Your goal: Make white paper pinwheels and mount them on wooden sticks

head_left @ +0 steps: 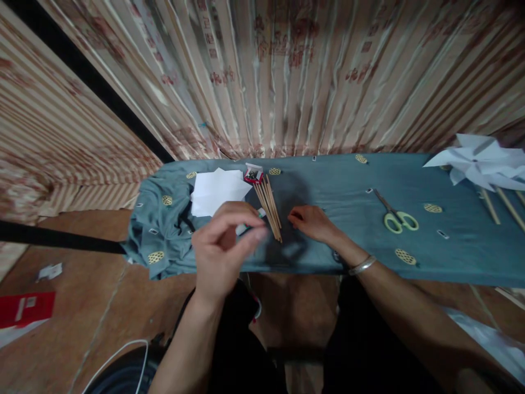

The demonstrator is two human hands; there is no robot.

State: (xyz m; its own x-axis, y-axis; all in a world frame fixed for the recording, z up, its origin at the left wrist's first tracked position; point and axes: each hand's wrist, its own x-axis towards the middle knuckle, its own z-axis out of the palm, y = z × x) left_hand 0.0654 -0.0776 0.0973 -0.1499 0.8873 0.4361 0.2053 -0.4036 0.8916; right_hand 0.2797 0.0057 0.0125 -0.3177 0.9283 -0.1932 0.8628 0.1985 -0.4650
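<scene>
My left hand is raised above the front of the cloth-covered table, thumb and forefinger curled into a near pinch. Whether a small item sits between those fingertips cannot be made out. Low over the cloth, my right hand has its fingers drawn together; what they hold, if anything, is hidden. Between the hands lie several thin wooden sticks. At their far end stands a small open red box of tiny metallic pieces. A stack of white paper is behind my left hand, which partly covers a small greenish-white item.
Scissors with light green handles rest to the right. White paper pinwheels on sticks lie at the far right. The teal cloth is bunched at the left end. A striped curtain hangs behind the table.
</scene>
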